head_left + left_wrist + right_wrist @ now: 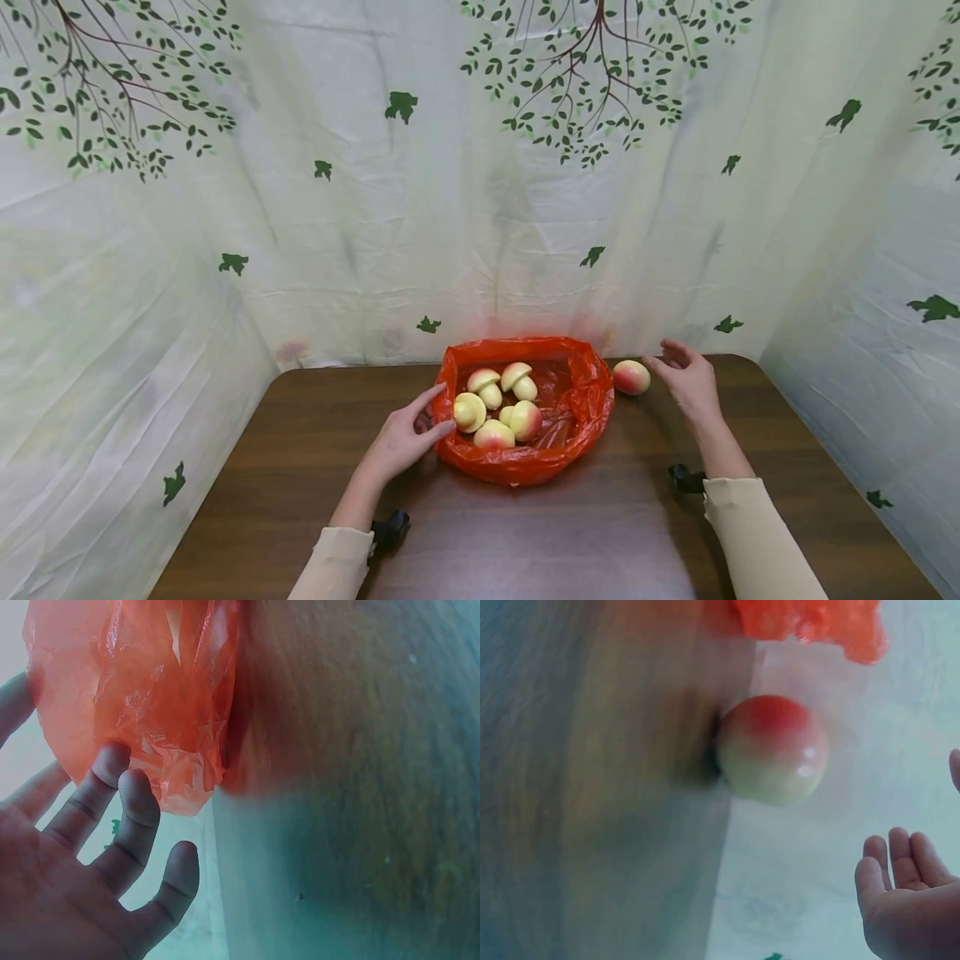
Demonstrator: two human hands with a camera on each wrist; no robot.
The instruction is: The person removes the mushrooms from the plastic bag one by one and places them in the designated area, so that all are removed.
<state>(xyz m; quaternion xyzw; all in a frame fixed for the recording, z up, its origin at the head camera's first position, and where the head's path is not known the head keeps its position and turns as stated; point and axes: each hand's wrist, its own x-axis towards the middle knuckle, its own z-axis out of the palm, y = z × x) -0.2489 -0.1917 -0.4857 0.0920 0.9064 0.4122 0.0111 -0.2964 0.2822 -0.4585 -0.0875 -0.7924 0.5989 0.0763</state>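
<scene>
A red plastic bag (525, 475) stands with its mouth wide, holding several toy mushrooms (517, 381) with cream stems and yellow-red caps. At the bag's left side is my left hand (401, 442), thumb and forefinger spread at the rim. In the left wrist view, loosely bent fingers (112, 765) lie against the outside of the bag (161, 690). Right of the bag, a round red-and-yellow piece (632, 377), coloured like the mushroom caps, sits on the table. My right hand (692, 385) hovers just right of it, fingers relaxed and holding nothing; the right wrist view shows a gap between hand (907, 907) and piece (772, 750).
The brown wooden table (322, 417) ends at a back edge close behind the bag. A pale curtain (487, 208) printed with leaves and branches hangs behind and along both sides. Black camera mounts (390, 531) sit on both wrists.
</scene>
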